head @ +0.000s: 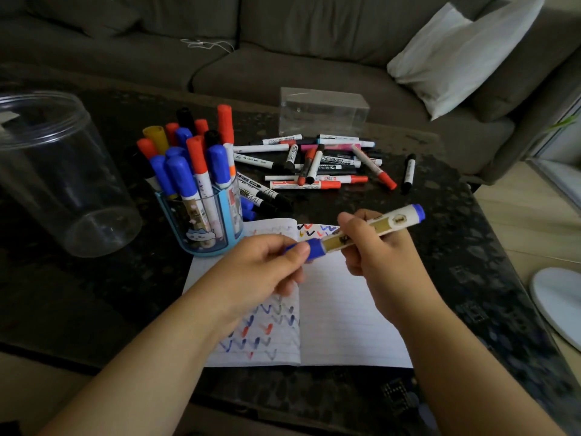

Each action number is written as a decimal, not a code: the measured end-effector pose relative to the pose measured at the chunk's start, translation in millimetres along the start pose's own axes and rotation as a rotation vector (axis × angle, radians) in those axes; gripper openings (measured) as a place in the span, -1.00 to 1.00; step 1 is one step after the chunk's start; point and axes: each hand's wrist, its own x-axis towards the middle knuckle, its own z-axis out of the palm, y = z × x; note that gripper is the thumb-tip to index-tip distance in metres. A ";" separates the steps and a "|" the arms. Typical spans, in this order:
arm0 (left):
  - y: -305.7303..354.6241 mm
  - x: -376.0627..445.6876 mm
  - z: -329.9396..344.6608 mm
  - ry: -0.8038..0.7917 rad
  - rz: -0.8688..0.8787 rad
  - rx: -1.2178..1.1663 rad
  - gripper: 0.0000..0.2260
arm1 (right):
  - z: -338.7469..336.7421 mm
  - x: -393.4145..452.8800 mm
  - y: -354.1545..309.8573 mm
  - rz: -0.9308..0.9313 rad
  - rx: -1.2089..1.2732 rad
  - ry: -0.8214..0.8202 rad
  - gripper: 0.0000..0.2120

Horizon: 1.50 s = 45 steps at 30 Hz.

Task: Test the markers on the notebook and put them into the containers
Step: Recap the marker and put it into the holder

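Right hand (374,243) grips a blue marker (367,229); left hand (267,262) pinches its cap (314,248) above the notebook (339,309).

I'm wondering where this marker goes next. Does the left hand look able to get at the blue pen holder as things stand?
Probably yes. The blue pen holder stands just beyond the left hand, with only bare notebook page between them. But that hand is pinching the blue marker cap, and the holder already looks crowded.

The left hand (267,265) hides the blue marker's (361,229) cap end; the clear jar (56,171) is cut off at the left edge.
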 end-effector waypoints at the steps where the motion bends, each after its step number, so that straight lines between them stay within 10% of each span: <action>1: 0.4 -2.0 0.9 -0.031 0.012 0.049 -0.81 | 0.2 -0.3 -0.7 0.011 0.017 0.000 -0.68; 14: 3.9 -20.1 3.0 -0.045 0.184 0.045 -0.81 | 21.8 -10.3 -6.0 0.016 0.261 -0.020 -0.66; 22: -1.4 -15.0 -11.9 0.210 0.223 0.103 -0.91 | 18.6 -9.3 0.9 0.233 0.083 0.055 -0.65; 25: 0.2 -16.6 -22.7 0.362 0.284 0.152 -0.85 | 12.4 -7.4 -0.5 0.026 -0.394 0.263 -0.78; 31: -2.5 -27.6 -33.3 0.411 0.381 0.361 -0.76 | 34.8 -15.9 11.7 -0.549 -0.847 -0.099 -0.67; 38: -1.0 -44.1 -48.9 0.459 0.554 0.521 -0.80 | 58.5 -18.0 11.9 -0.613 -0.805 -0.108 -0.83; 45: -1.5 -51.4 -107.7 0.955 0.596 0.723 -0.66 | 76.6 -34.5 -3.9 -0.474 -0.702 -0.060 -0.84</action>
